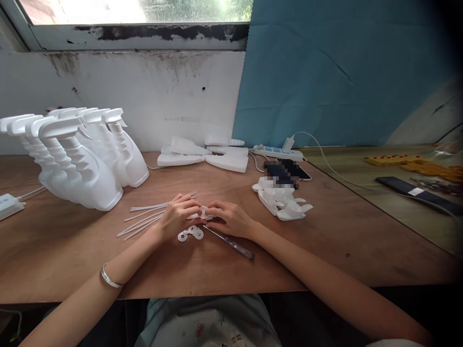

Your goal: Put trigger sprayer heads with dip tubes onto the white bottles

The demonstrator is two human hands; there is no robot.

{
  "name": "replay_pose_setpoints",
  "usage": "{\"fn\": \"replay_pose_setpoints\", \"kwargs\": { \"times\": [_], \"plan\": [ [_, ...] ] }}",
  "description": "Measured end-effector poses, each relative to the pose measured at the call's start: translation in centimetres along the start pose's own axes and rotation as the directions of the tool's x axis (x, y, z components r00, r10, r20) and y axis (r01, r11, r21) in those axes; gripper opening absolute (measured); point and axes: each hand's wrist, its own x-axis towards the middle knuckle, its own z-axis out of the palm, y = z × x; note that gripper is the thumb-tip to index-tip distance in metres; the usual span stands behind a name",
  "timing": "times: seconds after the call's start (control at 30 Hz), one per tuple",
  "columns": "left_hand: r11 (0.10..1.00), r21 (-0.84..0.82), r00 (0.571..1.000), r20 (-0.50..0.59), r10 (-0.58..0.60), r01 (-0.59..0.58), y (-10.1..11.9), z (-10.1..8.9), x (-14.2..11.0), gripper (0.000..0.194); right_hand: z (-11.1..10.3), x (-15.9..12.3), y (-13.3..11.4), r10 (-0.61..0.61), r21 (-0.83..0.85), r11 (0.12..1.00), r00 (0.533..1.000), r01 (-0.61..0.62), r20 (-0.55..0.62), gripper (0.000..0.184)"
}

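My left hand (pixel 177 215) and my right hand (pixel 230 218) meet at the middle of the wooden table (pixel 72 260), fingers curled, both pinching a small white plastic ring piece (pixel 203 211) between them. More white ring pieces (pixel 190 233) lie just below my left hand. A small screwdriver (pixel 231 244) lies by my right wrist. Several thin white tubes (pixel 144 217) fan out on the table to the left of my left hand.
A row of white spray bottles (pixel 83 154) stands at left. Empty white bottles (pixel 206 154) lie at the back. A pile of white trigger heads (pixel 284 202), a phone (pixel 289 171) and a power strip (pixel 277 152) are at right. A white adapter (pixel 9 205) sits far left.
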Motion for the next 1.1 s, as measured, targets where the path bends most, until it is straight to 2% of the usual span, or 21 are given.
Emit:
{"fn": "replay_pose_setpoints", "kwargs": {
  "times": [0.13, 0.27, 0.4, 0.53, 0.7, 0.97, 1.1],
  "plan": [
    [0.999, 0.023, 1.0, 0.013, 0.029, -0.029, -0.2, 0.0, 0.2, 0.022, 0.3, 0.2, 0.1, 0.027, 0.009, 1.0, 1.0, -0.027, -0.003, 0.017],
    [0.996, 0.051, 0.997, 0.015, 0.077, -0.078, -0.3, -0.2, 0.3, 0.022, 0.5, 0.5, 0.1, 0.057, -0.004, 0.998, 0.998, -0.057, -0.01, 0.017],
    [0.993, 0.078, 0.996, -0.026, 0.088, -0.086, -0.1, -0.2, 0.2, 0.022, 0.5, 0.5, 0.0, 0.041, -0.03, 0.999, 0.999, -0.041, -0.008, 0.016],
    [0.999, 0.028, 0.996, -0.076, 0.047, -0.045, -0.1, 0.2, 0.1, 0.018, 0.8, 0.2, 0.2, 0.039, -0.085, 0.995, 0.998, -0.043, -0.042, 0.019],
    [1.0, -0.008, 0.996, -0.083, 0.022, -0.023, -0.4, 0.4, 0.1, 0.014, 1.0, 0.2, 0.3, 0.05, -0.159, 0.986, 0.997, -0.057, -0.051, 0.024],
    [0.999, 0.041, 0.999, -0.036, 0.027, -0.025, -0.3, 0.1, 0.4, 0.018, 1.0, 0.4, -0.5, 0.087, -0.131, 0.987, 0.994, -0.095, -0.064, 0.021],
    [0.997, 0.075, 0.998, -0.063, -0.014, 0.019, 0.0, 0.1, 0.3, 0.017, 1.4, 0.1, -0.2, 0.084, -0.077, 0.992, 0.983, -0.097, -0.163, 0.023]
  ]
}}
